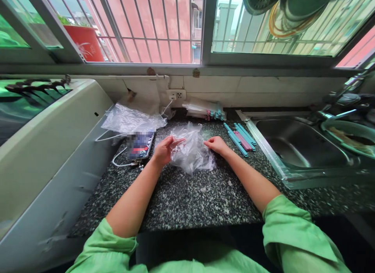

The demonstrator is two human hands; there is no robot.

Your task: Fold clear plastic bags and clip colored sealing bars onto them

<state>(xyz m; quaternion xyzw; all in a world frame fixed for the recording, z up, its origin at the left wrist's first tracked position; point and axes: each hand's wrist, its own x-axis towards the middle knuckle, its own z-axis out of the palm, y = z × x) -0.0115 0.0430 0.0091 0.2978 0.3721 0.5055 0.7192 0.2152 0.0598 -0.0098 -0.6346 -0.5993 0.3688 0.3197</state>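
A crumpled clear plastic bag [191,157] lies on the speckled countertop between my two hands. My left hand [164,151] is closed on its left side, with some fingers showing pinkish through or against the film. At the bag's right edge, my right hand [217,144] pinches the plastic between thumb and fingers. Just right of that hand are several flat teal strips [236,140] and pink strips [242,140], laid side by side at a slant. Behind the bag, more strips in clear packets [205,110] rest near the wall.
To the left lie a phone [142,144] with a white cable and a stack of clear plastic bags [129,118]. A white appliance [52,140] borders the counter's left. A steel sink [301,144] is at the right, with a green basin [351,134]. A wall socket [177,94] sits behind.
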